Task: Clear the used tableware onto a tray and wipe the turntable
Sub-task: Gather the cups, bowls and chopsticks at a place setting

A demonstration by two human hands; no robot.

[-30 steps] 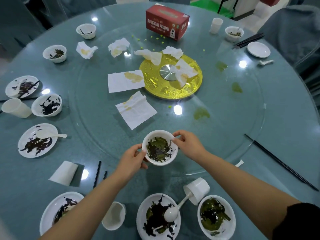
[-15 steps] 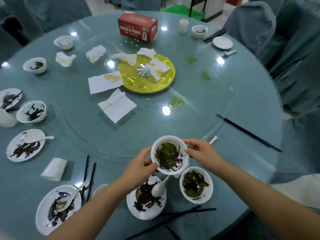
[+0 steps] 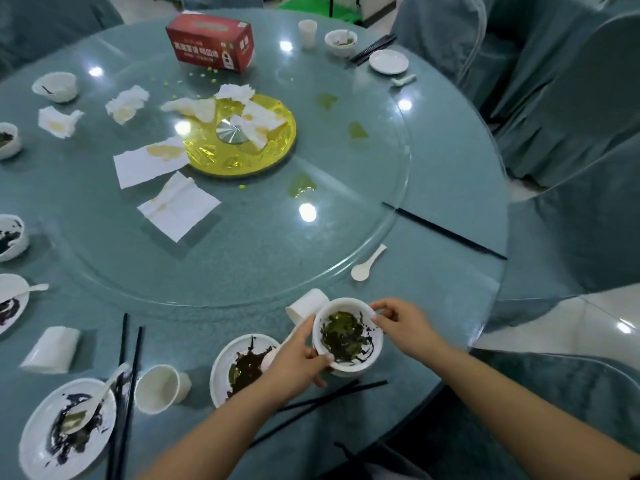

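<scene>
Both of my hands hold one dirty white bowl [image 3: 347, 337] smeared with green and black residue, near the table's front edge. My left hand [image 3: 300, 358] grips its left rim and my right hand [image 3: 403, 323] grips its right rim. It appears to sit on top of another bowl, mostly hidden beneath. Left of it lies a dirty white plate [image 3: 242, 367]. A tipped white cup [image 3: 306, 304] lies just behind the bowl. The glass turntable [image 3: 242, 258] carries stained napkins [image 3: 178, 209], green spills [image 3: 302, 185] and a yellow centre disc [image 3: 242, 161].
Black chopsticks [image 3: 332, 400] lie in front of the bowl, another pair [image 3: 126, 368] at the left. A white spoon [image 3: 367, 265] and a chopstick [image 3: 446, 233] sit at right. Cups [image 3: 161, 389], a plate with spoon [image 3: 69, 431], and a red box [image 3: 211, 41] stand around. Covered chairs [image 3: 571, 116] crowd the right.
My hands carried the dirty bowl off the turntable toward the front edge and to the right, down over the other dirty bowl. The view shifted right.
</scene>
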